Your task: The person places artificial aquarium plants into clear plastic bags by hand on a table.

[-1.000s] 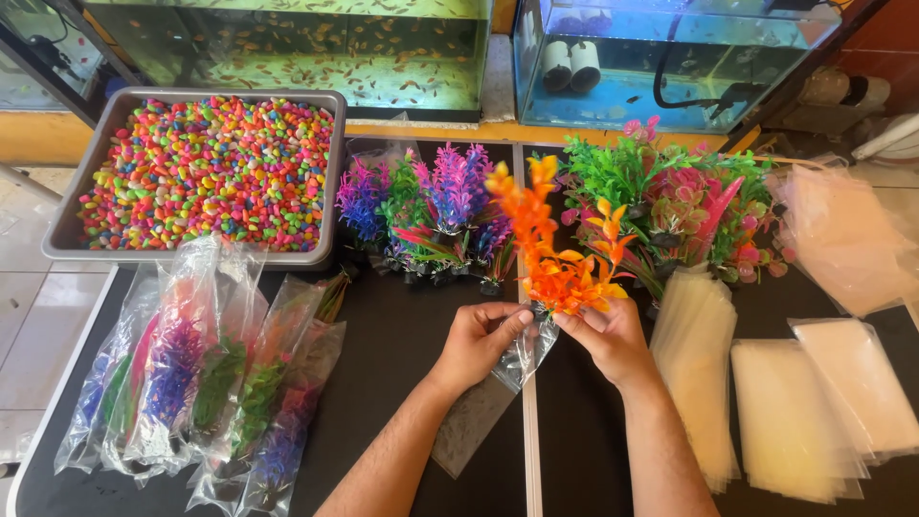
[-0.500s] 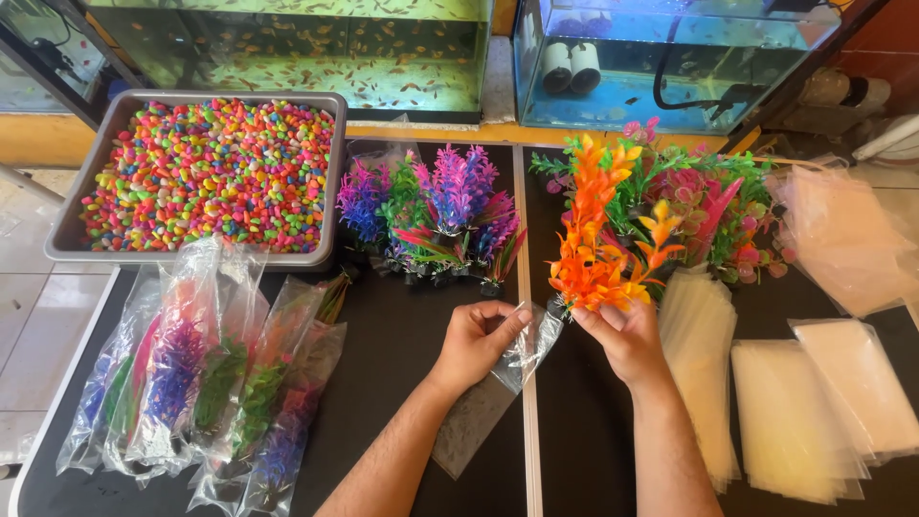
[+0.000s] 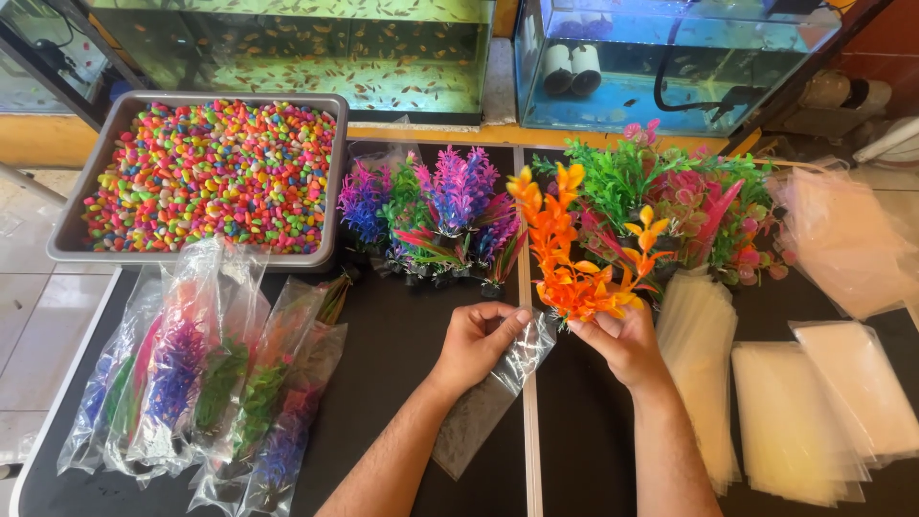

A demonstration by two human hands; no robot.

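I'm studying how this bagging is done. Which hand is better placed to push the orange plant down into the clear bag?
The right hand, probably: it grips the orange plastic plant at its base, just above the mouth of the clear bag. The left hand pinches that mouth.

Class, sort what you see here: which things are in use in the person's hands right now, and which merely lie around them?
In use:
left hand holding the clear plastic bag
right hand holding the orange plastic plant

Lying about:
tray of coloured pebbles
bagged plants
purple and green loose plants
empty bag stacks
fish tanks
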